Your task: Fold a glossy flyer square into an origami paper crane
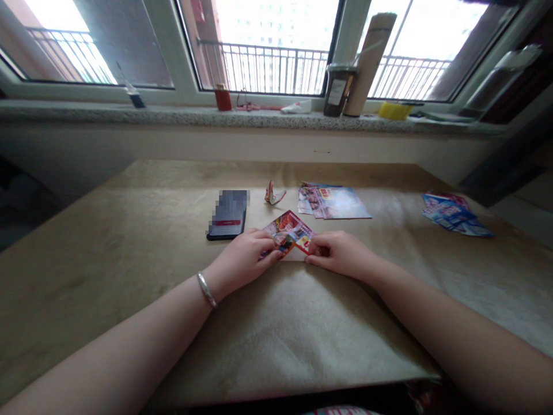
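Note:
A colourful printed sheet of paper (pixel 290 226), partly folded into a pointed shape, lies on the table in front of me. My left hand (pixel 252 253), with a silver bangle at the wrist, grips its left side between thumb and fingers. At the lower right corner, my right hand (pixel 339 252) pinches the paper with curled fingers. A paler strip shows along the near edge between the hands. Just beyond the sheet stands a small folded paper piece (pixel 273 195). Left of it lies a dark phone (pixel 228 216), its screen blurred out.
A stack of printed sheets (pixel 343 202) lies behind my right hand. More blue and red printed papers (pixel 458 214) are fanned at the far right of the table (pixel 108 259). On the windowsill (pixel 173 115) stand a dark jar (pixel 339 92), a cardboard tube (pixel 370 66) and a red container (pixel 223 98).

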Demonstrator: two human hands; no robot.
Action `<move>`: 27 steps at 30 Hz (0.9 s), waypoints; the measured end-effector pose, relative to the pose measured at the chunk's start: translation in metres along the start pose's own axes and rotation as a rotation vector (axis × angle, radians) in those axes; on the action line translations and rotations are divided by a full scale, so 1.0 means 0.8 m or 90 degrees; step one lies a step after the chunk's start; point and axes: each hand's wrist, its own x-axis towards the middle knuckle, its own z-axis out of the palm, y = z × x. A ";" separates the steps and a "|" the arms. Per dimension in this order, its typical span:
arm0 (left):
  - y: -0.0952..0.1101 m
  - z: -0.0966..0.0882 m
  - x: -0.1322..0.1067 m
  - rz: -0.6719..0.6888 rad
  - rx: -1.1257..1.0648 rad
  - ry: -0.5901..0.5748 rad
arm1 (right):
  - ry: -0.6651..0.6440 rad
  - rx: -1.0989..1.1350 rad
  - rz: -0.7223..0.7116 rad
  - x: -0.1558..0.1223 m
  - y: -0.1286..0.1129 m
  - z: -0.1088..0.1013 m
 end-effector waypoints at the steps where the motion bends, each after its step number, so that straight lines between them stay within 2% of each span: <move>1: 0.000 0.001 0.000 -0.011 0.003 0.002 | -0.001 0.006 0.008 0.001 0.000 0.001; 7: 0.003 0.010 0.005 -0.076 0.018 0.032 | -0.005 0.027 0.071 0.001 -0.004 0.000; 11: 0.003 0.013 0.007 -0.087 -0.005 0.057 | 0.011 0.030 0.083 0.000 -0.007 -0.001; 17: 0.000 0.017 0.008 -0.094 0.008 0.066 | 0.038 0.015 0.026 -0.001 -0.006 0.004; 23: 0.000 0.018 0.007 -0.099 -0.012 0.077 | 0.031 0.010 -0.028 -0.001 -0.005 0.005; 27: 0.000 0.014 0.004 -0.065 -0.030 0.095 | 0.027 0.025 -0.033 0.001 -0.007 0.005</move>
